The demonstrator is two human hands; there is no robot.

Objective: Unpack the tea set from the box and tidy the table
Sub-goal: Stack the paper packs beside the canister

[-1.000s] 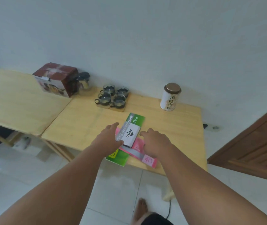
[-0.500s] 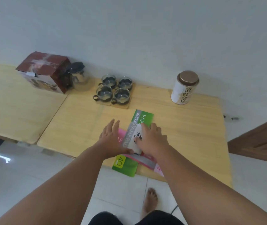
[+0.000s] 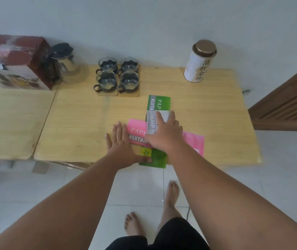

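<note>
Cups (image 3: 128, 81) (four, glass) sit on coasters (image 3: 128, 94) beside lidded teapot (image 3: 68, 65).

There are 4 glass cups (image 3: 106, 82), 1 glass teapot (image 3: 68, 64), 1 red box (image 3: 14, 60) and 1 tea tin (image 3: 200, 62). Also 2 paper packs (image 3: 162, 103) and 2 wooden tables (image 3: 82, 120).

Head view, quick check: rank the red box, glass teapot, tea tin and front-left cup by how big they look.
1. red box, largest, though cut off at the left edge.
2. glass teapot and tea tin look about alike; not ranked.
3. front-left cup, smallest.
</note>
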